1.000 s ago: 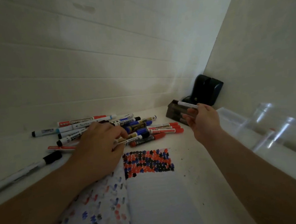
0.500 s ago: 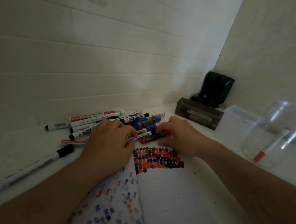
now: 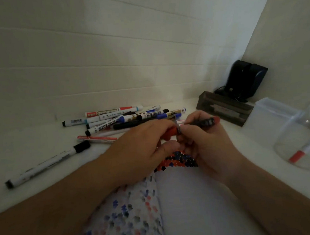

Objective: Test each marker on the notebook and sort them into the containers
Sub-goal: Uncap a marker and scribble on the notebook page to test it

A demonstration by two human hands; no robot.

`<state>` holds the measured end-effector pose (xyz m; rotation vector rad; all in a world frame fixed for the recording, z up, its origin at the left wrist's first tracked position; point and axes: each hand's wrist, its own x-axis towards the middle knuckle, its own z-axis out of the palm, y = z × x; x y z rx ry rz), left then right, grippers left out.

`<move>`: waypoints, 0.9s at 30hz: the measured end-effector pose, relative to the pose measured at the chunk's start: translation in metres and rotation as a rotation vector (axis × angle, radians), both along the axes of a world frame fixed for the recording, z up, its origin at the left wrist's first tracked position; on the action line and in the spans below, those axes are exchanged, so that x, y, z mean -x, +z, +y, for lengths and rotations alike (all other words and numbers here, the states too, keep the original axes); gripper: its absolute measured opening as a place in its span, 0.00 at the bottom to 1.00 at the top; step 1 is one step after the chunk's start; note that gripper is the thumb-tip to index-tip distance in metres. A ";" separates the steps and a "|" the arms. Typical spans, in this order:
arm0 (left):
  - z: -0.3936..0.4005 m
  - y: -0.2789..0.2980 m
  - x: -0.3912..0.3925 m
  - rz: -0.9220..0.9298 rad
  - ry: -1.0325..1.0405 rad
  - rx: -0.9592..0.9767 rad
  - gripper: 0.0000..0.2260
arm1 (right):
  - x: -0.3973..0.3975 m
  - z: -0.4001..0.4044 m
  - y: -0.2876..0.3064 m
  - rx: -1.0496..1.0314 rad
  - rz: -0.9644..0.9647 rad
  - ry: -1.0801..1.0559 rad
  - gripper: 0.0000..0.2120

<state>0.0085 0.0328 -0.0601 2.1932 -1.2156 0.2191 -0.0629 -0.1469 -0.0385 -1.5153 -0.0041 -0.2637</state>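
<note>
My right hand (image 3: 204,143) grips the dark barrel of a red marker (image 3: 205,122) above the open notebook (image 3: 188,202). My left hand (image 3: 143,145) pinches the marker's red cap (image 3: 171,132), which meets the barrel between my fingers. The notebook's right page carries a block of red, blue and black test marks (image 3: 178,160); its left page shows faded blots. A pile of markers (image 3: 125,119) lies behind my hands. A clear jar (image 3: 301,144) at the right holds one red-capped marker (image 3: 298,155).
A dark rectangular tray (image 3: 222,109) with markers sits at the back right, a black device (image 3: 246,81) behind it. A translucent plastic box (image 3: 270,115) stands beside the jar. A lone black-capped marker (image 3: 46,165) lies at the left. White walls close off the back and right.
My right hand dropped a marker at the dark tray, came back to the pile and picked up the red marker. Both hands now meet on it above the notebook.
</note>
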 end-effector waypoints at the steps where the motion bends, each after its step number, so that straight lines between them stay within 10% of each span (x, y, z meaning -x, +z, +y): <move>1: -0.001 0.000 0.002 0.004 -0.011 -0.004 0.16 | 0.000 0.002 -0.004 -0.036 0.009 0.009 0.08; 10: 0.005 0.014 0.021 0.009 -0.066 -0.067 0.05 | 0.014 -0.005 -0.005 -0.006 -0.015 0.169 0.09; 19: 0.021 0.012 0.012 0.118 -0.013 -0.345 0.29 | 0.018 -0.038 0.014 -0.210 0.076 0.198 0.10; 27: 0.011 0.011 0.010 0.098 0.080 -0.393 0.34 | 0.018 -0.006 -0.004 0.484 0.165 0.035 0.08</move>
